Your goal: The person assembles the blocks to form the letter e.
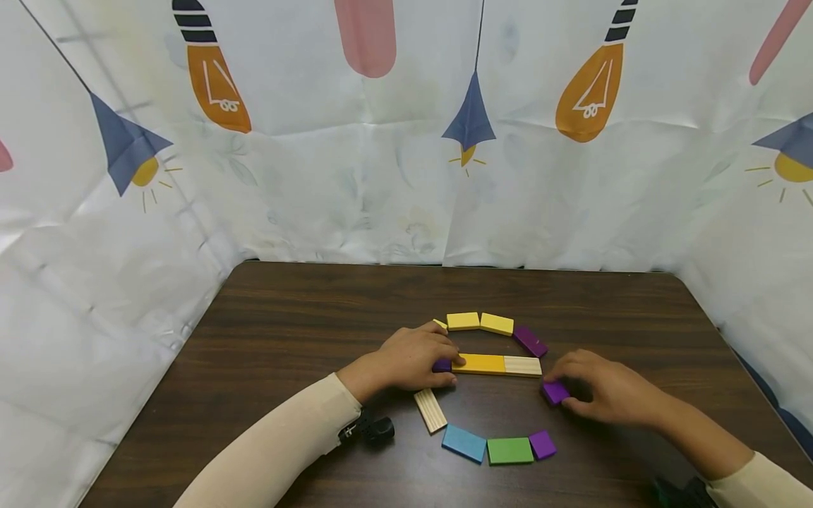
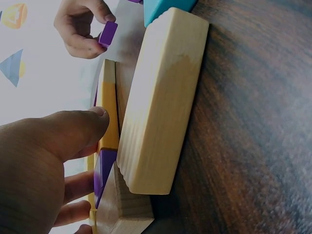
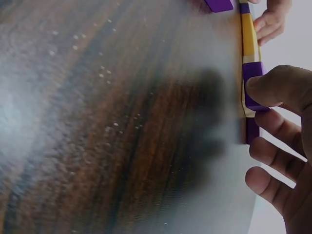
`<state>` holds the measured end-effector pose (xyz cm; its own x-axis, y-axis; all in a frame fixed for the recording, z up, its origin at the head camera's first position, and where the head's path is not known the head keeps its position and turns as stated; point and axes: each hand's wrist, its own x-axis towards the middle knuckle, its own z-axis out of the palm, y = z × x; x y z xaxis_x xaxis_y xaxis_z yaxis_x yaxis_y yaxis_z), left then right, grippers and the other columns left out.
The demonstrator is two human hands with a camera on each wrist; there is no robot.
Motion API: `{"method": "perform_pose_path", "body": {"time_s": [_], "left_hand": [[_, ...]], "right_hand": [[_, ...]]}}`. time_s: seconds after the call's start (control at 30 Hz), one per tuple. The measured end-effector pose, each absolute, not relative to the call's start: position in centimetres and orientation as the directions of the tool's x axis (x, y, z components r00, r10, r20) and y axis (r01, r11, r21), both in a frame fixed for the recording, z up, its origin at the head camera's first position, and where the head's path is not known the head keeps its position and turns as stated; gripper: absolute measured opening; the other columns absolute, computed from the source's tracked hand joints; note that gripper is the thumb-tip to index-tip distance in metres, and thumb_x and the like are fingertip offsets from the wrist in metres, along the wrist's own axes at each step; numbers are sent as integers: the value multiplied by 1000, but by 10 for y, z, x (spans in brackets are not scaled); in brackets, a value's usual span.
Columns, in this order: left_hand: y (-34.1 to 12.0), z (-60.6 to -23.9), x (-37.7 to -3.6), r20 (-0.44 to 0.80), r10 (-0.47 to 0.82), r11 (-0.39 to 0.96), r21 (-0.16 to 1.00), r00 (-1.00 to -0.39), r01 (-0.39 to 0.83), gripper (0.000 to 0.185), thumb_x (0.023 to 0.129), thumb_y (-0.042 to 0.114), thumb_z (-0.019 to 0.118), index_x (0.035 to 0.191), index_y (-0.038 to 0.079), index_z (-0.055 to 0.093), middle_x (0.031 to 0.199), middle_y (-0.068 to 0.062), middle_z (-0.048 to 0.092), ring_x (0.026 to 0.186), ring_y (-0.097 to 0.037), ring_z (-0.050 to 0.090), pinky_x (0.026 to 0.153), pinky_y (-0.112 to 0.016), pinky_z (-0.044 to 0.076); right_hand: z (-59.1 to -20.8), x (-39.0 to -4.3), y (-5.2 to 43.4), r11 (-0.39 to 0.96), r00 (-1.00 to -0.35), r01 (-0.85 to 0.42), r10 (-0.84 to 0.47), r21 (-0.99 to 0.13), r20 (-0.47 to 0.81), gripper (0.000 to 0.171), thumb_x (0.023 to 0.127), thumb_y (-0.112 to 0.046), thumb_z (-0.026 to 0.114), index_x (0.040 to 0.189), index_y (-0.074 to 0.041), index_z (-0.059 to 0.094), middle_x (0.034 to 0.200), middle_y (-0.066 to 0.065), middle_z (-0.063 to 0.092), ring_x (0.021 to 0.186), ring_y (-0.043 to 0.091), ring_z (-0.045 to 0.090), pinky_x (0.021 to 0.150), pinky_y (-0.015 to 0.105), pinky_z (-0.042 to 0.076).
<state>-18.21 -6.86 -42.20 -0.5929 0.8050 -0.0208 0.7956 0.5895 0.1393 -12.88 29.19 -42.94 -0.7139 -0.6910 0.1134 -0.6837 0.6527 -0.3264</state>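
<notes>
A small purple block [image 1: 555, 393] is pinched between the thumb and fingers of my right hand [image 1: 612, 388], just off the right end of a straight row. In the right wrist view the thumb presses the near face of that purple block [image 3: 253, 84]. My left hand [image 1: 416, 356] lies at the row's left end, partly covering another purple block [image 1: 441, 365]. Its fingers are extended, one fingertip at the edge of a yellow-orange block [image 1: 481, 363]. A plain wooden block [image 1: 522, 365] continues the row. Just below the left hand sits a ridged wooden block [image 1: 430, 411].
Yellow blocks [image 1: 462, 321] and a dark purple block [image 1: 530, 341] curve behind the row. Nearer lie a blue block [image 1: 464, 443], a green block [image 1: 510, 451] and a purple block [image 1: 543, 444]. Everything rests on a dark wooden table [image 1: 305, 317], with a printed curtain [image 1: 406, 190] behind.
</notes>
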Motion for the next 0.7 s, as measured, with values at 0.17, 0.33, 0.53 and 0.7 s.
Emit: {"method": "perform_pose_path", "body": {"time_s": [0.17, 0.33, 0.53, 0.7], "left_hand": [[-68, -422, -182, -16, 809, 584, 142, -588, 799, 37, 88, 57, 53, 119, 39, 63, 120, 21, 55, 121, -11, 40, 68, -31, 48], [-68, -422, -182, -25, 806, 589, 138, -592, 796, 37, 88, 57, 53, 119, 39, 62, 121, 21, 55, 121, -11, 39, 70, -31, 48], [-68, -422, -182, -26, 803, 593, 140, -596, 793, 36, 88, 56, 53, 118, 39, 63, 119, 21, 56, 121, -11, 40, 68, -31, 47], [-67, -422, -181, -26, 801, 595, 145, -598, 791, 35, 88, 56, 54, 118, 39, 63, 118, 21, 56, 120, -11, 40, 67, -31, 47]], "right_hand": [[-430, -125, 292, 628, -689, -711, -711, -315, 139, 39, 77, -26, 77, 114, -31, 62, 112, -16, 55, 103, 2, 50, 79, 31, 49], [-431, -122, 291, 618, -680, -719, -720, -317, 139, 39, 77, -27, 77, 113, -31, 62, 112, -16, 55, 103, 3, 50, 80, 31, 49], [-432, -118, 291, 617, -680, -716, -722, -327, 126, 40, 78, -27, 77, 113, -33, 61, 112, -20, 53, 102, 1, 49, 80, 30, 49], [-433, -113, 290, 609, -675, -720, -726, -334, 130, 40, 77, -26, 77, 113, -34, 61, 112, -20, 54, 102, 1, 49, 79, 30, 49]]}}
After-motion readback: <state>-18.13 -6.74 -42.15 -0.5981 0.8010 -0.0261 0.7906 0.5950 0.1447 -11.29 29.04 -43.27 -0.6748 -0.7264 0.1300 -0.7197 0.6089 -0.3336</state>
